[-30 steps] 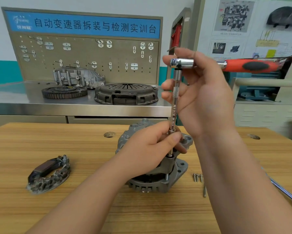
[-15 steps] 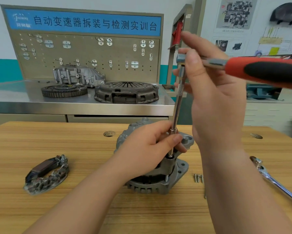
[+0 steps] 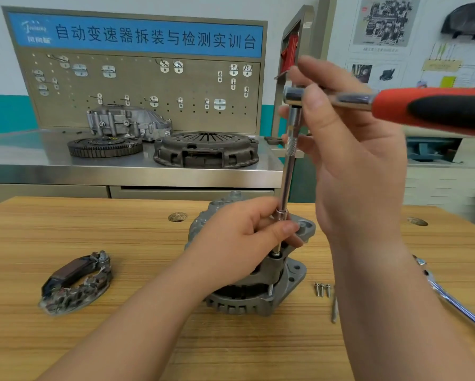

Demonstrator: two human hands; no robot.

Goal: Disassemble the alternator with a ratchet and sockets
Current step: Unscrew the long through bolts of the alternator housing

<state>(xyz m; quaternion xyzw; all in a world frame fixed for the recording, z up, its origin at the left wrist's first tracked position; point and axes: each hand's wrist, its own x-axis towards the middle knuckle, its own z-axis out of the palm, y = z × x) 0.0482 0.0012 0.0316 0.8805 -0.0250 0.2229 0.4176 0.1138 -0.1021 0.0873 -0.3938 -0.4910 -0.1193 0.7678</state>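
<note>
Grips red-and-black-handled chrome ratchet (image 3: 428, 108) in right hand (image 3: 354, 166), pinches long extension bar (image 3: 287, 177) with left hand (image 3: 239, 243) atop grey cast-metal alternator (image 3: 258, 301), middle of bench (image 3: 93, 243).

We see our bare left hand (image 3: 239, 243) and our bare right hand (image 3: 354, 166), both uncovered from fingertips to wrists. Our bare left forearm (image 3: 137, 334) and bare right forearm (image 3: 390, 312) are uncovered too, as far as the lower edge of the view. The short, rounded nail of our left thumb (image 3: 290, 228) shows plainly, cut close to the fingertip. Fine creases cross our left knuckles. The upper fingertips of our right hand are blurred, so we cannot make out their nails. Our right forearm looks broader in the view than our left.
</note>
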